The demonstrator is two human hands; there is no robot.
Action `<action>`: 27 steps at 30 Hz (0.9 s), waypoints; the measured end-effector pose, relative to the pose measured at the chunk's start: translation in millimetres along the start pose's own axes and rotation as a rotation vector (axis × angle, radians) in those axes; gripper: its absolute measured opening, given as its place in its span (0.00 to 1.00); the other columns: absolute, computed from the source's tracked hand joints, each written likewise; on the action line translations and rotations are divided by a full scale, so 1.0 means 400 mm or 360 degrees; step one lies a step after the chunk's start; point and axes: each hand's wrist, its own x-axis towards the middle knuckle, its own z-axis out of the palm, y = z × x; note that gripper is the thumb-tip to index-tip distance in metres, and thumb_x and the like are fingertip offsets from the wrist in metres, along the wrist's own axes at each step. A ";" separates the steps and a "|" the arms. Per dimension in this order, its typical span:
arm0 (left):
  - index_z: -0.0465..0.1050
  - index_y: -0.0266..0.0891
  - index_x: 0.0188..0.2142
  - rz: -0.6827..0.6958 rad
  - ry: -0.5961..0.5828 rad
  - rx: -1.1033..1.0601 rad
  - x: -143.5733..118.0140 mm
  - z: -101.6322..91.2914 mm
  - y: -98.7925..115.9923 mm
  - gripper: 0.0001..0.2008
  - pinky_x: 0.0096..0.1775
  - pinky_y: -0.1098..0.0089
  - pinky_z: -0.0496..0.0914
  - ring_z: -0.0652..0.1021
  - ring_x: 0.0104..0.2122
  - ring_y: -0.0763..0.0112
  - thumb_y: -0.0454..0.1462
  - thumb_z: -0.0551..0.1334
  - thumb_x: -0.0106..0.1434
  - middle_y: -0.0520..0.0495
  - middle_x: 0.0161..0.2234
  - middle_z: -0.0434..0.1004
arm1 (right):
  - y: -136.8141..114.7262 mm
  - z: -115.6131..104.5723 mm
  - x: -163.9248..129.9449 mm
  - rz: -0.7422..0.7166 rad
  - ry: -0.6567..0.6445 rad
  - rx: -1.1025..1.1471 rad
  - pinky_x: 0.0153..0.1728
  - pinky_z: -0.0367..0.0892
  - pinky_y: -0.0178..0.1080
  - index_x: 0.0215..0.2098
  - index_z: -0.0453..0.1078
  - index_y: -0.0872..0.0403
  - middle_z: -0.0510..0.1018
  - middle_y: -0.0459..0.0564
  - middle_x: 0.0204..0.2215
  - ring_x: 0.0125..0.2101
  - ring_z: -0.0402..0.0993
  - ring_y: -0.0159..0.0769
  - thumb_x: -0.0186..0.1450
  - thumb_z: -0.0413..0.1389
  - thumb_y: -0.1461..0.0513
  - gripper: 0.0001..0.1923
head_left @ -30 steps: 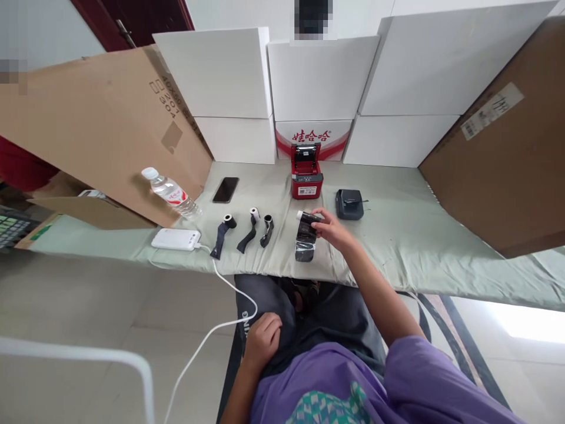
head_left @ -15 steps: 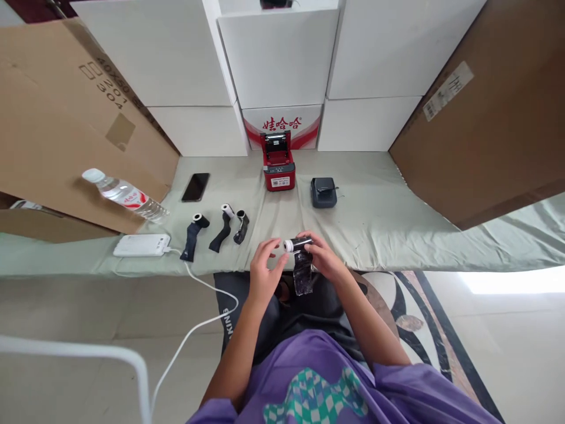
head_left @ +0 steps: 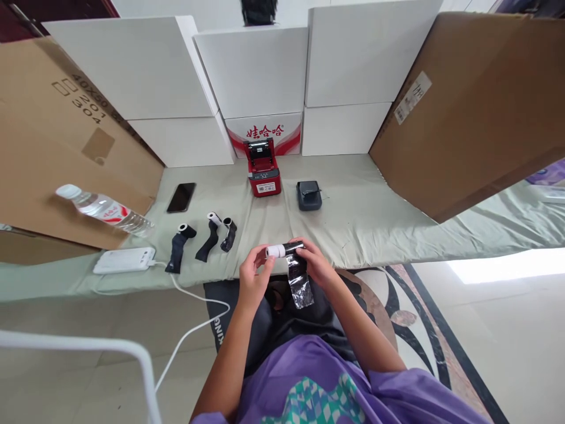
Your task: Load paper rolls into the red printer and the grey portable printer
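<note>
Over the table's front edge, both hands hold a white paper roll (head_left: 275, 251) that sticks out of a black plastic wrapper (head_left: 300, 284). My left hand (head_left: 254, 278) pinches the roll's bare white end between thumb and fingers. On the other side my right hand (head_left: 316, 263) is closed on the wrapped end, and a loose strip of shiny black film dangles below it. To the left on the cloth lie more small rolls with black wrapping: one (head_left: 183, 228), a second (head_left: 214, 219) and a third (head_left: 228, 227).
A red printer (head_left: 265, 176) stands with its lid up, beside a small dark device (head_left: 309, 196). A phone (head_left: 181, 197), water bottle (head_left: 106, 209) and white power bank (head_left: 124, 260) with a cable are at left. Cardboard boxes (head_left: 468, 118) flank the table; white boxes (head_left: 256, 73) line the back.
My left hand has closed on the roll's white end. More of the white roll now shows outside the black wrapper, and the film strip hangs longer. The view has shifted slightly.
</note>
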 end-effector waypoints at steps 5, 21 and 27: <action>0.73 0.35 0.56 0.0023 0.0053 -0.0187 0.051 0.010 -0.013 0.27 0.51 0.59 0.80 0.81 0.53 0.55 0.52 0.64 0.68 0.36 0.52 0.81 | 0.019 0.018 0.037 -0.0005 0.0055 0.0105 0.31 0.63 0.35 0.41 0.76 0.47 0.73 0.46 0.35 0.33 0.68 0.36 0.56 0.68 0.54 0.15; 0.76 0.37 0.50 0.0210 -0.0243 -0.0187 0.389 -0.022 -0.081 0.24 0.61 0.57 0.72 0.80 0.55 0.57 0.45 0.73 0.58 0.38 0.51 0.82 | 0.043 0.054 0.332 0.0100 -0.0061 0.0496 0.25 0.65 0.30 0.40 0.72 0.52 0.76 0.41 0.27 0.26 0.70 0.30 0.60 0.60 0.63 0.08; 0.76 0.37 0.46 0.0230 -0.0160 -0.0068 0.425 -0.029 -0.083 0.17 0.59 0.54 0.74 0.82 0.51 0.58 0.41 0.70 0.59 0.37 0.49 0.84 | 0.062 0.068 0.378 0.0311 0.0015 0.0624 0.19 0.60 0.30 0.36 0.69 0.53 0.70 0.40 0.19 0.16 0.59 0.28 0.67 0.53 0.63 0.04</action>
